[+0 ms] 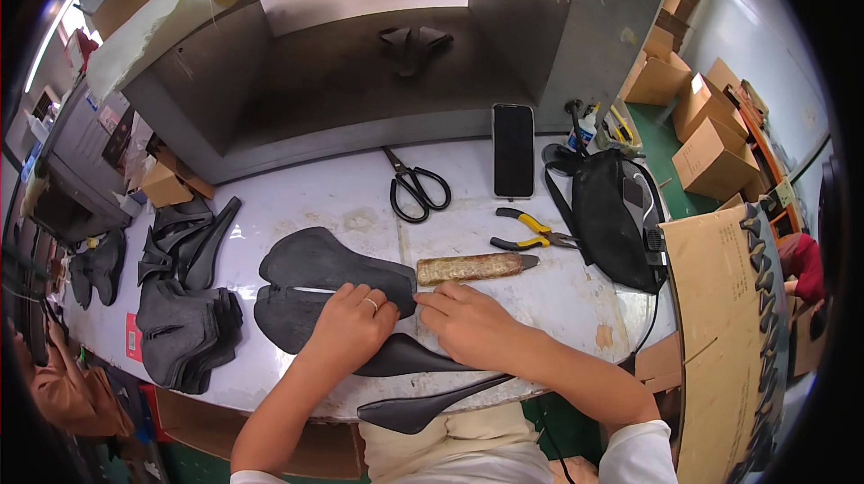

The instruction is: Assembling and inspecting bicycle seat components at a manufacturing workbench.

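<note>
A black shoe upper piece (328, 255), split by a slit showing the white table, lies flat in front of me. My left hand (355, 322), with a ring on it, is closed over the piece's right part, fingers curled down onto it. Close by, my right hand (472, 322) pinches its right end between thumb and fingers. The exact grip is hidden under the fingertips. Beneath my wrists lie a black curved piece (405, 358) and, nearer the table edge, another black curved piece (418, 401). A knife with a wrapped handle (468, 268) lies just beyond my right hand.
Black scissors (416, 187), a phone (513, 153), yellow-black pliers (537, 232) and a black pouch (619, 214) lie farther back. Stacked black pieces (187, 336) stand left. A grey metal box (360, 115) backs the table. Cardboard (720, 322) stands right; a person (76, 385) is at far left.
</note>
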The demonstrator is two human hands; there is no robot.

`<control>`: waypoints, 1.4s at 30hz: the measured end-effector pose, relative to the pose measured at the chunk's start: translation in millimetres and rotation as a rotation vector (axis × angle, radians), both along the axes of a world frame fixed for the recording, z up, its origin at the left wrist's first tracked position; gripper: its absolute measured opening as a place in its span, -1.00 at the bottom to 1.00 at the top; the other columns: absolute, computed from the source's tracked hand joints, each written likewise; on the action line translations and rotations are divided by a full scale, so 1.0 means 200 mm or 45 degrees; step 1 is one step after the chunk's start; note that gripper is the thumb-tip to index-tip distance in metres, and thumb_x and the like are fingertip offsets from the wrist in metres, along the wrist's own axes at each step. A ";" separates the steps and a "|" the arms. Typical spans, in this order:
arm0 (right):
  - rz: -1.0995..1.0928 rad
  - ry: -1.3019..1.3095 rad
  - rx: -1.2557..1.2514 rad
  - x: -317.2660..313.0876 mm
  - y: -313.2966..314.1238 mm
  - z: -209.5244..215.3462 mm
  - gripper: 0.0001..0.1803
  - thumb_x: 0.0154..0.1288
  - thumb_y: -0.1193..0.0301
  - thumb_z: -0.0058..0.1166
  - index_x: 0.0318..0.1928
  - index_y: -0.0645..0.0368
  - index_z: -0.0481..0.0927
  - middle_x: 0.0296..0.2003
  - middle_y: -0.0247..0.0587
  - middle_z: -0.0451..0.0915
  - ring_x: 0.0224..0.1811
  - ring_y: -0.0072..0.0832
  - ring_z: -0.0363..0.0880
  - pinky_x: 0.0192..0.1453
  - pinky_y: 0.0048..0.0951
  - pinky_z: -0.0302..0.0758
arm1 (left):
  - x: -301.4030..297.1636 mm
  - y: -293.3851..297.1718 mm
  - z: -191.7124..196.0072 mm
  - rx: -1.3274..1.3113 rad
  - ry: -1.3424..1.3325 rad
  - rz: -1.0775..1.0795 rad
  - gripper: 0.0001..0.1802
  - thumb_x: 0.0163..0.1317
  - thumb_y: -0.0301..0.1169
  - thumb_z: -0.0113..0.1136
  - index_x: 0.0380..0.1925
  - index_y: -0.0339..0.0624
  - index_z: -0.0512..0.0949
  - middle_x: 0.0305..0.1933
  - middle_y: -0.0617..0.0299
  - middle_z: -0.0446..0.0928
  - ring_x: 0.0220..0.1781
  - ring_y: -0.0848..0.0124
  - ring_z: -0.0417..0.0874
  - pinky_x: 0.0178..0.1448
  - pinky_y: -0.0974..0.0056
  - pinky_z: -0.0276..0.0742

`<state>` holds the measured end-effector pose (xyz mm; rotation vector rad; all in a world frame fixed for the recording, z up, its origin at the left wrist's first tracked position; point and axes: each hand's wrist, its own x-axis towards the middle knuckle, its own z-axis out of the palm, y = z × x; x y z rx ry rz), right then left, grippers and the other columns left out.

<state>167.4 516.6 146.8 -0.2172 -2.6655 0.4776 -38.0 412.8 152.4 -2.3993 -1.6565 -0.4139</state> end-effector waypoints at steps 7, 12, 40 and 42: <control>0.027 -0.069 0.072 0.00 0.01 -0.01 -0.74 -0.04 0.55 0.11 -0.24 0.34 0.59 0.03 -0.03 0.61 -0.08 -0.23 0.51 0.02 -0.33 0.54 | -0.01 0.00 -0.02 0.019 -0.069 -0.052 -0.92 -0.10 -0.47 0.26 -0.54 -0.16 0.56 -0.49 0.25 0.45 -0.40 0.31 0.53 -0.28 0.22 0.44; 0.015 -0.058 0.104 -0.01 0.01 -0.01 -0.74 -0.02 0.54 0.09 -0.24 0.34 0.59 0.02 -0.03 0.61 -0.07 -0.24 0.51 0.02 -0.34 0.55 | -0.02 0.02 -0.03 0.042 -0.193 0.012 -0.93 -0.11 -0.48 0.26 -0.59 -0.15 0.54 -0.53 0.23 0.44 -0.41 0.30 0.55 -0.28 0.19 0.45; 0.187 0.389 -0.686 0.17 -0.33 0.31 -0.81 0.23 0.43 0.22 -0.22 0.26 0.55 -0.37 -0.07 0.59 -0.40 -0.22 0.60 -0.38 -0.29 0.52 | 0.17 -1.03 0.73 -0.391 -0.870 0.758 -0.90 0.29 -0.51 0.15 -0.22 -0.26 0.48 -0.36 -0.02 0.61 -0.45 0.02 0.64 -0.32 0.15 0.54; 0.227 0.353 -0.835 0.18 -0.46 0.37 -0.73 0.17 0.35 0.28 -0.24 0.29 0.57 -0.47 -0.12 0.52 -0.48 -0.24 0.54 -0.43 -0.28 0.47 | 0.29 -0.90 0.69 -0.646 -0.993 0.470 -0.79 0.16 -0.59 0.24 -0.22 -0.23 0.47 -0.38 0.00 0.62 -0.45 -0.01 0.63 -0.40 0.10 0.52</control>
